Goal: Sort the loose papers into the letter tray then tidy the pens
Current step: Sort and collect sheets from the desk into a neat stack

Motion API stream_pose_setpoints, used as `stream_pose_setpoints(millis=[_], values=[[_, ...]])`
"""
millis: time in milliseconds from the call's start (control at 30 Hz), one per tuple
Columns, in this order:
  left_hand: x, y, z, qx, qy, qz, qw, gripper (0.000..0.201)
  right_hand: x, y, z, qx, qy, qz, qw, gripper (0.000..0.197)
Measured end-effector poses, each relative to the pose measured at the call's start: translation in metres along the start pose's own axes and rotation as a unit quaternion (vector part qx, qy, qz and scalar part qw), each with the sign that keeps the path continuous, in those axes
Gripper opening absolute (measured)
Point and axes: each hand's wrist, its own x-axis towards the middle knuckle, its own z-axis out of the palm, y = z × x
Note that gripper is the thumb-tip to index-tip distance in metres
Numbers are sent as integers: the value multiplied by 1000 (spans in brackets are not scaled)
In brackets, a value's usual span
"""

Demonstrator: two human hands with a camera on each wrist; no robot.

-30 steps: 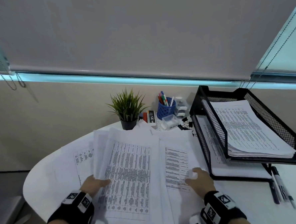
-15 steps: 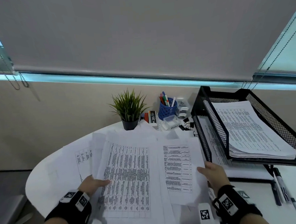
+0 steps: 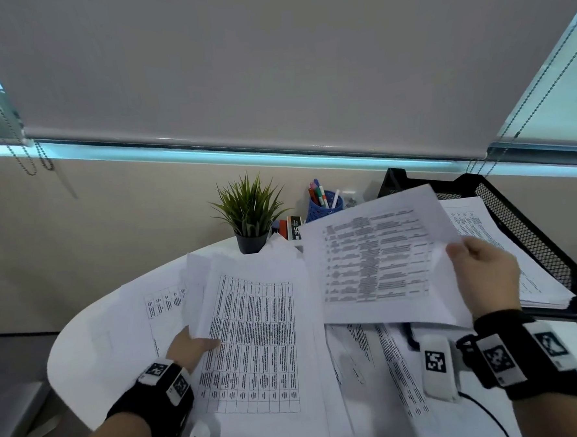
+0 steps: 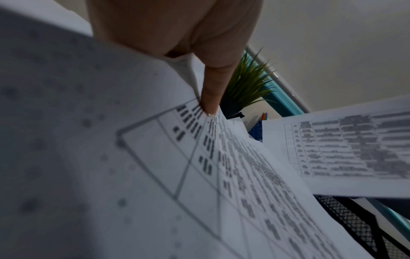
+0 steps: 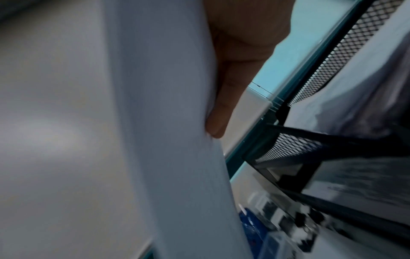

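Note:
Loose printed papers (image 3: 254, 338) cover the white round table (image 3: 95, 348). My left hand (image 3: 190, 351) holds the left edge of a table-printed sheet (image 4: 233, 175), thumb on top and fingers hidden underneath. My right hand (image 3: 483, 277) pinches a printed sheet (image 3: 374, 260) by its right edge, lifted off the pile and held just left of the black mesh letter tray (image 3: 531, 237). The tray's upper tier carries a stack of papers (image 3: 483, 230). The right wrist view shows my thumb (image 5: 221, 108) against that sheet (image 5: 155, 122), with the tray (image 5: 310, 87) close by.
A small potted plant (image 3: 250, 217) stands at the back of the table. Beside it sit a blue mesh pen cup (image 3: 323, 206) with several pens and a small orange and black box (image 3: 289, 230). A cable (image 3: 484, 412) runs near my right wrist.
My right hand has lifted one printed sheet off the pile and carried it up and right toward the letter tray. My left hand has stayed on the left sheets.

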Motion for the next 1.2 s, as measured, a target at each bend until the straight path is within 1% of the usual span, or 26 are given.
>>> stream_pose_setpoints(millis=[67, 100, 167, 333, 400, 467, 533, 700, 733, 800, 833, 900, 933, 967, 1033, 1067, 1133, 1167, 1200], values=[[0, 3, 6, -7, 11, 23, 1000, 52, 1, -11, -5, 25, 35, -19, 999, 16], [-3, 6, 8, -6, 13, 36, 999, 50, 1, -14, -7, 34, 48, -25, 998, 16], [-3, 8, 8, -18, 13, 42, 999, 50, -1, -21, -10, 72, 72, -27, 994, 16], [-9, 7, 8, -44, -9, -5, 999, 50, -5, -29, -12, 132, 110, -23, 985, 21], [-13, 7, 9, -57, -30, -24, 998, 50, -7, -26, -9, 157, 119, -9, 980, 15], [-14, 5, 12, -66, -41, -35, 996, 50, -12, -20, -4, 172, 117, 12, 978, 12], [-14, 3, 15, -70, -49, -36, 996, 46, -20, -14, 5, 170, 100, 30, 980, 11], [-22, 7, 23, -77, -49, -42, 995, 35, -46, 18, 35, 114, 60, 66, 989, 9], [-25, 10, 24, -79, -49, -45, 995, 35, -51, 26, 42, 112, 53, 80, 989, 8], [-27, 12, 27, -93, -40, -60, 993, 43, -62, 39, 52, 102, 45, 110, 988, 8], [-29, 14, 28, -112, -41, -67, 991, 43, -68, 45, 56, 90, 38, 116, 988, 8], [-33, 17, 30, -151, -53, -82, 984, 37, -82, 54, 63, 42, 3, 117, 992, 5], [-35, 19, 31, -166, -53, -90, 981, 37, -90, 60, 66, 8, -28, 118, 993, 7], [-36, 19, 32, -172, -51, -97, 979, 42, -97, 68, 69, -29, -63, 122, 990, 14], [-33, 17, 33, -181, -47, -91, 978, 62, -111, 79, 74, -83, -136, 145, 977, 29], [-18, 4, 35, -188, -50, -88, 977, 77, -117, 83, 75, -87, -172, 175, 966, 29], [4, -16, 39, -175, -62, -95, 978, 109, -127, 85, 76, -64, -247, 243, 936, 23], [4, -16, 41, -169, -62, -97, 979, 117, -131, 86, 77, -48, -285, 264, 920, 19], [4, -16, 42, -168, -63, -99, 979, 118, -136, 86, 77, -34, -320, 278, 905, 15]])
